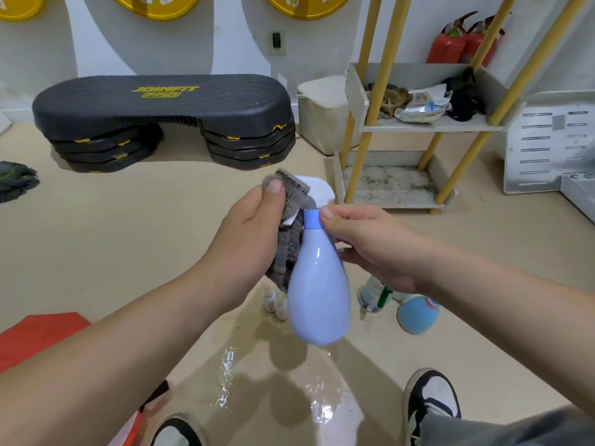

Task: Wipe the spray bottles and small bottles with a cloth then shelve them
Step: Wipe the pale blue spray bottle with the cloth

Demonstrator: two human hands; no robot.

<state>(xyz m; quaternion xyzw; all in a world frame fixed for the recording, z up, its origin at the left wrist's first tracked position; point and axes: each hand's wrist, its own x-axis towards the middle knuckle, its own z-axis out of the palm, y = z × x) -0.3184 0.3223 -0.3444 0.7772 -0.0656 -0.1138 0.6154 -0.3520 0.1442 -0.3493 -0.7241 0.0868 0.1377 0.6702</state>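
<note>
Thumb of left hand pins grey cloth against the white spray head of the pale blue spray bottle, frame centre. The other left fingers are hidden behind the cloth, so it reads as a pinch grip on the cloth. Cloth hangs down the bottle's left side, touching the neck. Right hand grasps the bottle at the neck: thumb on the darker blue collar, remaining fingers wrapped behind the body, mostly hidden. Bottle is off the ground, tilted, base toward the viewer, head away. Beige floor below it. Cluster of small bottles stands just left of the bottle's body, partly hidden. Clear bottle with green trigger sits under the right wrist, and a round blue bottle lies just right of that. Wet shiny patch lower centre. Black-and-white shoes along the bottom edge, red sheet lower left. Shelf unit with yellow posts is upper right: upper tier holds rags and a crumpled packet, lower tier is stained. White bin touches its left side. Black step platform on stacked risers upper left. Two red fire extinguishers behind the shelf, top right. Dark rag at left edge.
</note>
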